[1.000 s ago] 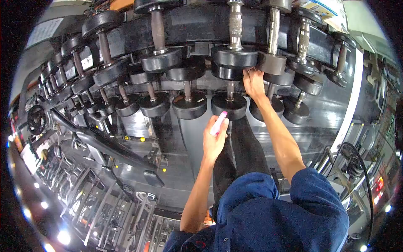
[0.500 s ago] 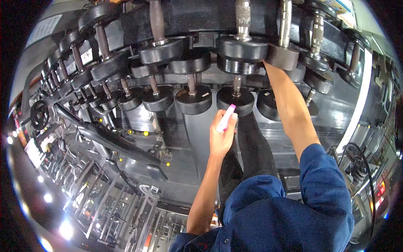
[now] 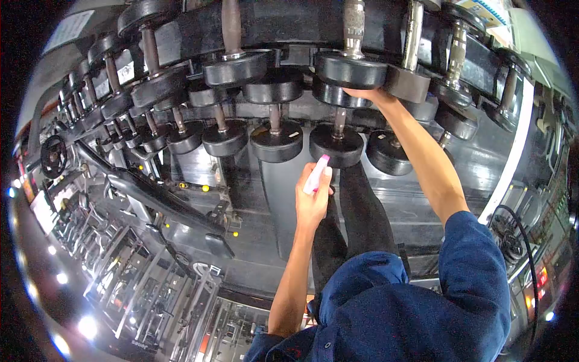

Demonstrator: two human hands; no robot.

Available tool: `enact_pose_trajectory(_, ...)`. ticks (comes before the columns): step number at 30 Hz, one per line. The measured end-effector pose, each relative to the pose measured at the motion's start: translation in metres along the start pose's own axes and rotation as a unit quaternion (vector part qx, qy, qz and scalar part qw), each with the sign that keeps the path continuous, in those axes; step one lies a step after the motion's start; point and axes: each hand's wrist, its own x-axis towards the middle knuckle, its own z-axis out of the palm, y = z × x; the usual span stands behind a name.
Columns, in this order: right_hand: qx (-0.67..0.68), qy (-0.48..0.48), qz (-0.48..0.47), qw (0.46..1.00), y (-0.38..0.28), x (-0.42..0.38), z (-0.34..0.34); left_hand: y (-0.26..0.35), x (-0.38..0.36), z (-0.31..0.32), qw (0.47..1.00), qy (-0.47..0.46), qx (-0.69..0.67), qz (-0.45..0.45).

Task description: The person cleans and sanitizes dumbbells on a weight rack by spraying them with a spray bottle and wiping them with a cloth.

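My left hand (image 3: 311, 204) is closed around a small white bottle (image 3: 315, 176) with a pink tip, held upward in front of the lower rack. Just beyond it stands a black round-headed dumbbell (image 3: 336, 146). My right hand (image 3: 367, 94) reaches in beneath the near head of an upper-row dumbbell (image 3: 351, 69), at the head of the lower-row dumbbell behind. Most of its fingers are hidden by the dumbbell heads, so whether they hold anything does not show.
More dumbbells (image 3: 275, 143) line both rack tiers to the left and right. A padded black bench (image 3: 163, 202) lies at the left. Gym machines (image 3: 136, 289) fill the lower left. A bright white strip (image 3: 512, 151) runs along the right.
My right hand has moved left and now shows partly under the upper dumbbell head. My left hand with the bottle has shifted slightly left and down.
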Motion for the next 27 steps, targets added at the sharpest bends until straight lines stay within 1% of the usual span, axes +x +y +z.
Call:
enact_pose_trajectory(2, 0.010, 0.023, -0.016, 1.000, -0.022, -0.021, 0.002, 0.002, 0.000, 0.002, 1.000, 0.000, -0.004, -0.004)
enact_pose_trajectory(4, 0.022, 0.079, -0.035, 0.996, -0.043, -0.048, 0.008, 0.004, 0.001, 0.001, 1.000, -0.006, 0.004, -0.016)
enact_pose_trajectory(7, -0.043, 0.075, -0.024, 0.996, -0.071, -0.093, -0.003, 0.004, 0.000, 0.000, 1.000, -0.001, -0.006, -0.012)
enact_pose_trajectory(9, -0.071, 0.144, -0.095, 0.982, -0.085, -0.125, -0.003, 0.002, -0.002, -0.003, 1.000, -0.003, 0.002, 0.000)
enact_pose_trajectory(10, -0.032, 0.087, -0.077, 0.993, -0.089, -0.146, -0.005, 0.000, -0.006, -0.006, 1.000, -0.002, 0.006, 0.003)
enact_pose_trajectory(11, 0.021, 0.057, -0.020, 0.998, -0.093, -0.164, 0.001, -0.001, -0.009, -0.008, 1.000, 0.001, 0.016, -0.007)
enact_pose_trajectory(13, 0.082, 0.128, 0.100, 0.983, -0.091, -0.213, 0.039, -0.006, -0.016, -0.013, 0.999, 0.008, 0.038, -0.028)
enact_pose_trajectory(14, 0.159, 0.122, 0.142, 0.969, -0.098, -0.232, 0.039, -0.015, -0.019, -0.014, 0.999, 0.011, 0.042, -0.025)
enact_pose_trajectory(16, 0.308, 0.109, 0.224, 0.918, -0.115, -0.267, 0.036, -0.044, -0.022, -0.015, 0.998, 0.018, 0.051, -0.020)
enact_pose_trajectory(19, 0.320, 0.190, 0.227, 0.900, -0.123, -0.317, 0.063, -0.085, -0.021, -0.012, 0.997, 0.010, 0.074, -0.023)
enact_pose_trajectory(20, 0.328, 0.171, 0.268, 0.890, -0.124, -0.335, 0.066, -0.088, -0.022, -0.012, 0.995, -0.004, 0.097, -0.035)
enact_pose_trajectory(23, 0.350, 0.176, 0.292, 0.873, -0.132, -0.375, 0.069, -0.135, -0.014, -0.003, 0.985, -0.008, 0.169, 0.018)
enact_pose_trajectory(24, 0.356, 0.146, 0.322, 0.865, -0.130, -0.389, 0.071, -0.132, -0.016, 0.000, 0.987, -0.020, 0.159, -0.011)
enact_pose_trajectory(25, 0.360, 0.168, 0.303, 0.866, -0.132, -0.403, 0.075, -0.140, -0.014, 0.004, 0.990, -0.017, 0.143, -0.001)
enact_pose_trajectory(27, 0.367, 0.210, 0.262, 0.867, -0.152, -0.422, 0.072, -0.168, -0.002, 0.012, 0.981, 0.023, 0.174, 0.082)
